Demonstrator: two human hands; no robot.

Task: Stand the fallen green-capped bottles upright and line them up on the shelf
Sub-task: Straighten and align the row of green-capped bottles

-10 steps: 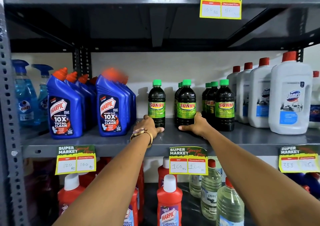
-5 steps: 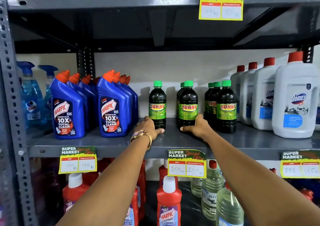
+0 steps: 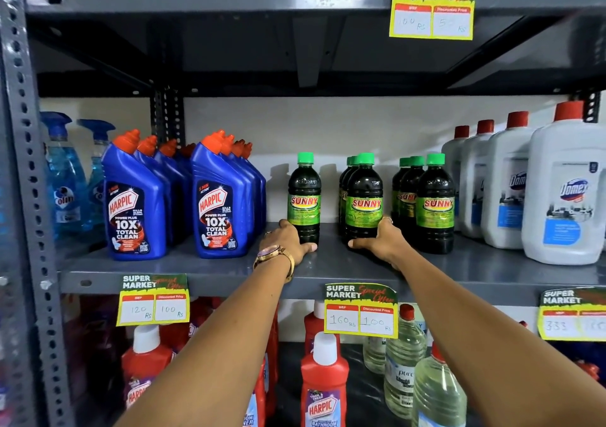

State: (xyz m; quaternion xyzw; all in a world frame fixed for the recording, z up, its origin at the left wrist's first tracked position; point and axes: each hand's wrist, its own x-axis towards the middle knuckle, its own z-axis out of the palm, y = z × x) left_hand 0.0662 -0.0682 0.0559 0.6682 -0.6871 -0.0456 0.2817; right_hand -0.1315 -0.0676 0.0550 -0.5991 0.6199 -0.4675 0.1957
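Now each hand (image 3: 288, 241) grips an upright bottle (image 3: 304, 197).

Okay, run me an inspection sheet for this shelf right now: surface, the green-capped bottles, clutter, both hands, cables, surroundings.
Surface: grey metal middle shelf, bare at the front edge.
Job's things: dark green-capped Sunny bottles, all upright; lone left bottle, a middle file led by the front bottle, a right file. None seen lying down.
Clutter: nothing seen loose on the shelf.
Grippers: left hand at the base of the lone bottle; right hand around the base of the middle front bottle.
Cables: nothing seen.
Surroundings: blue Harpic bottles to the left, white Domex jugs to the right, yellow price tags on the shelf edges, red bottles below.
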